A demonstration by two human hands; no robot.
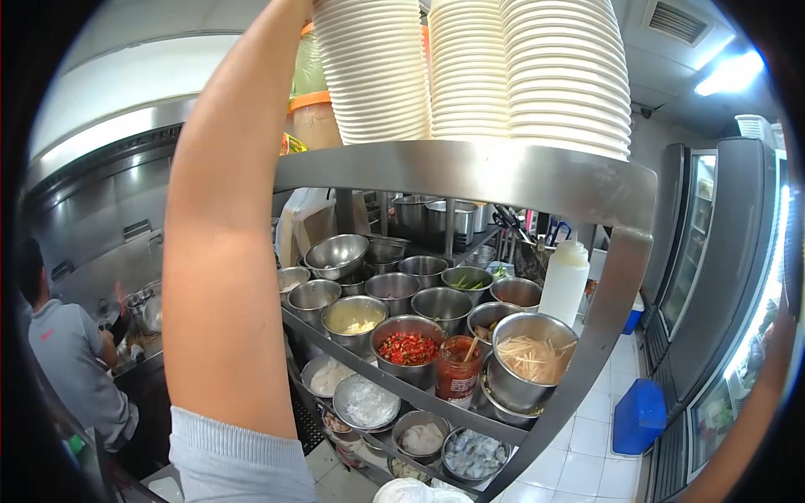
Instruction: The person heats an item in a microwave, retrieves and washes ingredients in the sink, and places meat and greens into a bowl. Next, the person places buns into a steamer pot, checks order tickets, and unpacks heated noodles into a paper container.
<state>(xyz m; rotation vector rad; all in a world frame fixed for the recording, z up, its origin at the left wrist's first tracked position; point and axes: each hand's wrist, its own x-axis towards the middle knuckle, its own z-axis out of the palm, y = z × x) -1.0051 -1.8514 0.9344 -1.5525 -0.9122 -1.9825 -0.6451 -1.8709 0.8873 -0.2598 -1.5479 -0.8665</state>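
My left forearm, in a grey sleeve, reaches up beside the tall stacks of white bowls (566,75) on the top metal shelf (470,163); the hand itself is past the upper edge of the view. At the far right edge part of my right arm shows, its hand out of sight. Beneath the top shelf stand metal bowls, among them one with chopped red chillies (407,348), one with pale thin strips (537,359) and one with yellow bits (355,318). A red sauce jar (459,369) and a white squeeze bottle (564,281) stand among them.
A co-worker in grey (80,360) stands at a cooking station on the left. Glass-door fridges (713,268) line the right side, with a blue bin (639,417) on the white tiled floor. An orange-rimmed tub (316,121) sits behind the stacks. Lower bowls hold white powder (369,404) and seafood (475,455).
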